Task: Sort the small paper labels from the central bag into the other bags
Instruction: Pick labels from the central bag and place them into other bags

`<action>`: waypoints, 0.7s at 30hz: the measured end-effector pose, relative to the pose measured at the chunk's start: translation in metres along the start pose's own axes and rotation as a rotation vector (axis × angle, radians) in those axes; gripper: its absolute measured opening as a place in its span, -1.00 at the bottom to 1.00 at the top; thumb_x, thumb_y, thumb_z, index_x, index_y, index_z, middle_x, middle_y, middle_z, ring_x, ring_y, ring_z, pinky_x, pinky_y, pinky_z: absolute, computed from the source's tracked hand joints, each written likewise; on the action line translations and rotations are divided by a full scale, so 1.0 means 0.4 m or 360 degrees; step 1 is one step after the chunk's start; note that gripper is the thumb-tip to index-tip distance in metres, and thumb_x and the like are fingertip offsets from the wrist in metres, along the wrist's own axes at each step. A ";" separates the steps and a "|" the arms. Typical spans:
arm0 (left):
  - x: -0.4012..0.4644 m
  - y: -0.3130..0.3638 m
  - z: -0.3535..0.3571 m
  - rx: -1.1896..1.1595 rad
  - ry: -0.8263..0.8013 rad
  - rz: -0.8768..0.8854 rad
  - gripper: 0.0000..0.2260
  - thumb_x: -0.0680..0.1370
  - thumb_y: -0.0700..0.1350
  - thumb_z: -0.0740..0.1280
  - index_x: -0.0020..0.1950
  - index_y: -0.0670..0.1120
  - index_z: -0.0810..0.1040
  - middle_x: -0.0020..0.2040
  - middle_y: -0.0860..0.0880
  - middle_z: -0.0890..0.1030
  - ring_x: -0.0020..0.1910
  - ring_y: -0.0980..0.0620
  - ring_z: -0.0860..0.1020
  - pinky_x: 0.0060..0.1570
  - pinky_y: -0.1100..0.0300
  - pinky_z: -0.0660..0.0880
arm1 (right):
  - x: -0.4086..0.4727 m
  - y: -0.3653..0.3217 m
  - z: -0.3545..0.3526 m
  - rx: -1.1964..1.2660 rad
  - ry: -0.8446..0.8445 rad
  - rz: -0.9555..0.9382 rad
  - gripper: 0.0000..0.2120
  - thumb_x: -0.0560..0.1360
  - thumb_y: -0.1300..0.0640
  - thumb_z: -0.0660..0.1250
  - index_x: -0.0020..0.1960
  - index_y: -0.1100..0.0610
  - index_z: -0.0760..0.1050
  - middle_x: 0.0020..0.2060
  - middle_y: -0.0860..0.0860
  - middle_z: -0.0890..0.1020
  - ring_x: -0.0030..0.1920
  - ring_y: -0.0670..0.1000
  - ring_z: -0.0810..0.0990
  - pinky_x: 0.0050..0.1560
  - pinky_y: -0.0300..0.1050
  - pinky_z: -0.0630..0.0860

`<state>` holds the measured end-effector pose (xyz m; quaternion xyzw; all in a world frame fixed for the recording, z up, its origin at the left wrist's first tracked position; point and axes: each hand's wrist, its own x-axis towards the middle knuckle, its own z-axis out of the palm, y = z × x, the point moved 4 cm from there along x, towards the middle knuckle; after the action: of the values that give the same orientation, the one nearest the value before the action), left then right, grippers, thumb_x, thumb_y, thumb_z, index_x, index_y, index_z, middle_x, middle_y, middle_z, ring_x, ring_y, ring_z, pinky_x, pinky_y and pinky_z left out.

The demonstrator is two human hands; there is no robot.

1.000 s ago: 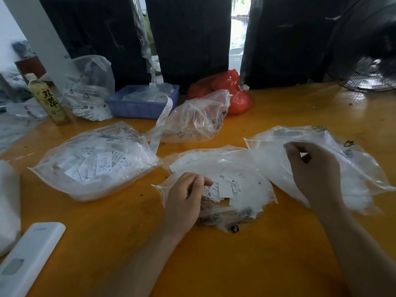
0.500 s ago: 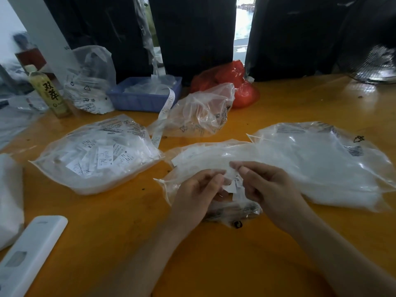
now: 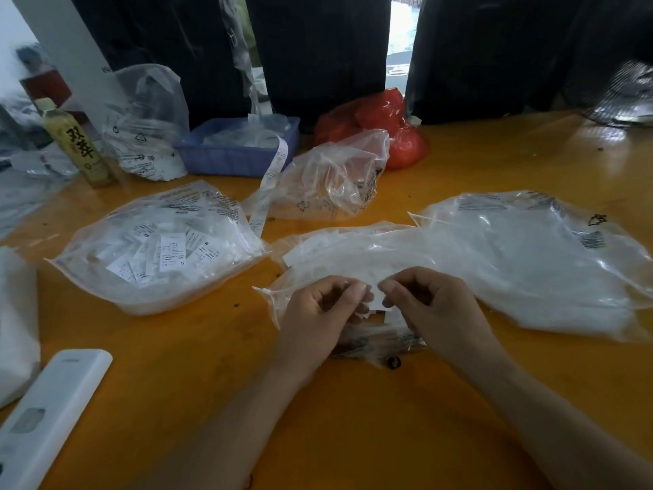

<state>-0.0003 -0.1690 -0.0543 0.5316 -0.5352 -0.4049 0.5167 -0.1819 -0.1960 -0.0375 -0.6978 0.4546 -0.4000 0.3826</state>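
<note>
White paper labels (image 3: 380,305) are pinched between the left hand (image 3: 318,313) and right hand (image 3: 434,309), apparently, over the clear central plastic bag (image 3: 353,256) on the orange bench (image 3: 335,419). The right hand has been brought back from the right-hand clear bag (image 3: 537,263), so another label is being picked for sorting.

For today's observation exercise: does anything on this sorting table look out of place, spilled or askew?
One thing: a long strip of labels trails out of the blue tray over its front edge onto the table, instead of lying inside. Nothing looks spilled or torn. Both hands work at the central bag.
</note>
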 end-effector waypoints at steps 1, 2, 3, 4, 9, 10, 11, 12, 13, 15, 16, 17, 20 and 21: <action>0.000 0.002 -0.001 -0.0036 0.0013 -0.0001 -0.83 0.62 0.14 0.38 0.05 0.13 0.73 -0.02 0.10 0.77 -0.05 0.11 0.74 -0.10 0.26 0.65 | 0.001 0.002 -0.001 -0.0010 0.0017 -0.0006 -0.89 0.60 0.00 0.36 -0.09 -0.08 0.61 -0.41 -0.31 0.59 -0.43 -0.24 0.53 -0.43 -0.41 0.41; 0.001 0.001 -0.003 -0.0071 0.0028 -0.0006 -0.85 0.64 0.12 0.38 0.06 0.14 0.73 -0.01 0.09 0.77 -0.04 0.10 0.73 -0.10 0.23 0.66 | 0.002 0.004 -0.002 -0.0008 0.0032 -0.0007 -0.90 0.60 0.01 0.37 -0.09 -0.08 0.61 -0.40 -0.31 0.60 -0.40 -0.26 0.55 -0.41 -0.43 0.41; 0.002 0.000 -0.005 -0.0100 0.0045 -0.0013 -0.86 0.67 0.07 0.37 0.08 0.16 0.74 0.00 0.08 0.77 -0.04 0.10 0.73 -0.10 0.21 0.67 | 0.003 0.006 -0.004 0.0003 0.0045 -0.0004 -0.91 0.59 0.00 0.38 -0.08 -0.08 0.62 -0.38 -0.30 0.61 -0.39 -0.26 0.56 -0.40 -0.44 0.42; 0.002 -0.001 -0.007 -0.0118 0.0060 -0.0024 -0.85 0.68 0.03 0.36 0.08 0.18 0.74 0.01 0.08 0.77 -0.03 0.09 0.73 -0.10 0.18 0.68 | 0.004 0.008 -0.005 0.0014 0.0056 0.0000 -0.92 0.59 0.00 0.39 -0.07 -0.09 0.62 -0.34 -0.28 0.64 -0.37 -0.25 0.57 -0.39 -0.44 0.42; 0.007 -0.007 -0.012 -0.0203 0.0086 -0.0117 -0.84 0.60 0.09 0.38 0.05 0.16 0.77 0.00 0.04 0.78 -0.05 0.07 0.73 -0.10 0.10 0.70 | 0.008 0.019 -0.009 -0.0004 0.0110 -0.0002 -0.94 0.58 -0.01 0.40 -0.05 -0.17 0.62 -0.19 -0.23 0.69 -0.31 -0.25 0.59 -0.35 -0.45 0.44; 0.008 -0.008 -0.014 -0.0206 0.0088 -0.0125 -0.82 0.56 0.11 0.39 0.03 0.15 0.78 -0.02 0.03 0.78 -0.06 0.06 0.73 -0.09 0.07 0.71 | 0.011 0.021 -0.013 -0.0006 0.0113 0.0005 -0.93 0.58 -0.01 0.40 -0.05 -0.18 0.63 -0.19 -0.23 0.70 -0.30 -0.25 0.59 -0.35 -0.44 0.45; 0.008 -0.010 -0.016 -0.0200 0.0087 -0.0127 -0.81 0.54 0.12 0.40 0.02 0.15 0.78 -0.03 0.03 0.78 -0.07 0.05 0.73 -0.10 0.06 0.71 | 0.014 0.023 -0.018 -0.0015 0.0109 0.0008 -0.92 0.57 0.00 0.41 -0.05 -0.19 0.63 -0.18 -0.23 0.70 -0.28 -0.24 0.61 -0.33 -0.43 0.47; 0.009 -0.012 -0.018 -0.0181 0.0087 -0.0126 -0.81 0.53 0.12 0.40 0.01 0.14 0.79 -0.04 0.02 0.78 -0.09 0.04 0.74 -0.10 0.08 0.71 | 0.016 0.024 -0.023 -0.0034 0.0097 0.0010 -0.91 0.57 0.00 0.42 -0.05 -0.20 0.63 -0.18 -0.25 0.70 -0.24 -0.24 0.63 -0.28 -0.42 0.50; 0.009 -0.013 -0.021 -0.0145 0.0089 -0.0118 -0.81 0.54 0.11 0.40 0.02 0.12 0.79 -0.05 0.03 0.78 -0.10 0.04 0.74 -0.11 0.10 0.70 | 0.018 0.025 -0.028 -0.0059 0.0077 0.0007 -0.91 0.56 -0.01 0.42 -0.05 -0.22 0.63 -0.17 -0.26 0.70 -0.19 -0.23 0.65 -0.21 -0.41 0.55; 0.011 -0.012 -0.028 0.0006 0.0094 -0.0062 -0.83 0.60 0.05 0.40 0.06 0.07 0.77 -0.08 0.07 0.78 -0.13 0.06 0.74 -0.14 0.16 0.69 | 0.019 0.020 -0.032 -0.0105 0.0036 -0.0025 -0.88 0.55 -0.01 0.43 -0.05 -0.26 0.62 -0.16 -0.31 0.69 -0.12 -0.22 0.66 -0.11 -0.41 0.57; 0.013 -0.012 -0.031 0.0103 0.0096 -0.0016 -0.85 0.63 0.01 0.39 0.07 0.05 0.76 -0.09 0.10 0.77 -0.14 0.09 0.74 -0.15 0.19 0.69 | 0.019 0.016 -0.033 -0.0117 0.0023 -0.0042 -0.87 0.55 0.00 0.44 -0.04 -0.26 0.62 -0.16 -0.32 0.69 -0.11 -0.24 0.66 -0.10 -0.43 0.57; 0.015 -0.011 -0.033 0.0189 0.0097 0.0025 -0.86 0.65 -0.02 0.38 0.07 0.05 0.75 -0.10 0.12 0.77 -0.14 0.11 0.74 -0.16 0.21 0.68 | 0.018 0.013 -0.034 -0.0120 0.0018 -0.0050 -0.87 0.54 0.00 0.44 -0.04 -0.26 0.62 -0.16 -0.33 0.68 -0.11 -0.25 0.66 -0.10 -0.44 0.56; 0.016 -0.004 -0.035 0.0321 0.0154 0.0079 -0.85 0.69 -0.07 0.35 0.02 0.08 0.71 -0.13 0.16 0.74 -0.16 0.14 0.73 -0.21 0.28 0.65 | 0.019 0.012 -0.035 -0.0097 0.0035 -0.0039 -0.89 0.54 0.01 0.45 -0.03 -0.22 0.62 -0.16 -0.33 0.68 -0.11 -0.24 0.66 -0.09 -0.42 0.57; 0.016 0.001 -0.036 0.0279 0.0176 0.0062 -0.84 0.70 -0.07 0.32 0.02 0.05 0.70 -0.11 0.15 0.74 -0.15 0.12 0.73 -0.22 0.26 0.65 | 0.018 0.012 -0.034 -0.0105 0.0048 -0.0033 -0.90 0.54 0.02 0.45 -0.02 -0.20 0.63 -0.16 -0.32 0.68 -0.12 -0.24 0.65 -0.11 -0.42 0.56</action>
<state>0.0144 -0.1735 -0.0513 0.5857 -0.5495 -0.3165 0.5047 -0.1938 -0.2066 -0.0351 -0.7086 0.4660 -0.3993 0.3483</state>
